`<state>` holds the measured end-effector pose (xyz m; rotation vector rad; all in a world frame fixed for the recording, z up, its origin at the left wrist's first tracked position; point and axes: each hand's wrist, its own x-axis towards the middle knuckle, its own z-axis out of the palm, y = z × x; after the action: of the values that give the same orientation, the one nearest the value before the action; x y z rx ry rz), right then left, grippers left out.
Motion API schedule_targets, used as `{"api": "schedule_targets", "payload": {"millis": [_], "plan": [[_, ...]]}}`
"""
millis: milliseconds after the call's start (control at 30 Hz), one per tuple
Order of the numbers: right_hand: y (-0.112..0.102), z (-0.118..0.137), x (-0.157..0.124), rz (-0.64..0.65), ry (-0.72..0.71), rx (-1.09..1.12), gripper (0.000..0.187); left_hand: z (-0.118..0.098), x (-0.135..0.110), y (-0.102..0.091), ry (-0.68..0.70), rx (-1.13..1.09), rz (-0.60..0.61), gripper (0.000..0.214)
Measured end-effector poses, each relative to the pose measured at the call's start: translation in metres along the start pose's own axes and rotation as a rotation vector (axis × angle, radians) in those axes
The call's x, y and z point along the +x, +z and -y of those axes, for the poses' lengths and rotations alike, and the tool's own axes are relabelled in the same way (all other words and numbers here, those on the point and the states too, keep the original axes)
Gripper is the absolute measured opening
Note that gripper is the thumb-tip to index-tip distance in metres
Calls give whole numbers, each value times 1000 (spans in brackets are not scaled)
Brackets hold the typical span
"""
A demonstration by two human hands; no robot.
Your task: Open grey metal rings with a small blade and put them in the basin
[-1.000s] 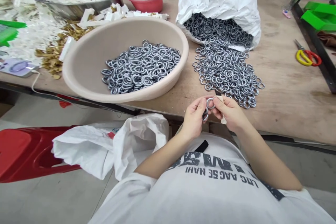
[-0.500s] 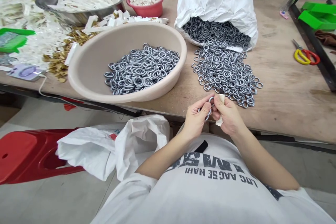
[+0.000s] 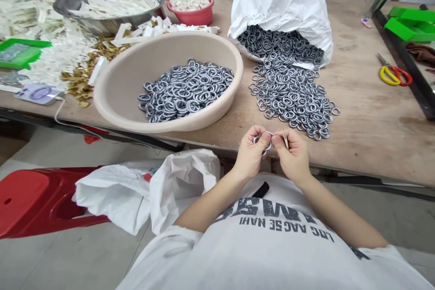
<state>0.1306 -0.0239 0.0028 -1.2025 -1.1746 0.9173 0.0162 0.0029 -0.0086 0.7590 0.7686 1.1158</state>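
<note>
At the table's front edge my left hand (image 3: 250, 152) pinches grey rings (image 3: 268, 146) between thumb and fingers; how many cannot be made out. Close against it, my right hand (image 3: 292, 153) is closed on a thin cream-coloured strip (image 3: 285, 139), seen nearly edge-on. The right thumb and fingertips touch the ring's side. Just beyond my hands a pile of grey rings (image 3: 292, 95) spills from a white sack (image 3: 278, 0). To the left, a beige basin (image 3: 112, 95) holds many more such rings (image 3: 186, 90).
Scissors (image 3: 394, 74) with red and yellow handles lie at the right, near green trays (image 3: 409, 25). White pieces surround a steel bowl (image 3: 112, 20) at the back left, near a red bowl (image 3: 195, 17). A red stool (image 3: 27, 199) and white bag (image 3: 183, 181) are below the table.
The cream strip in my right hand has turned from showing its flat side to nearly edge-on. My left hand still pinches the rings, now tilted differently. The view shifted slightly.
</note>
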Motion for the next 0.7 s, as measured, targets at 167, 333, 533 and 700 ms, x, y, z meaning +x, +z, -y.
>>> {"api": "schedule_targets", "payload": {"millis": [167,333,533,700], "plan": [[2,3,2,70,115,217,24,3,-3,2,5,25,25,40],[1,5,5,190,253,436,28,1,-5,0,-12,30,65,44],[-6,4,9,237,328,459,28,-3,-8,-4,-24,108,187,40],[-15,5,14,244,234,299,32,-9,-6,-11,35,168,238,34]]}}
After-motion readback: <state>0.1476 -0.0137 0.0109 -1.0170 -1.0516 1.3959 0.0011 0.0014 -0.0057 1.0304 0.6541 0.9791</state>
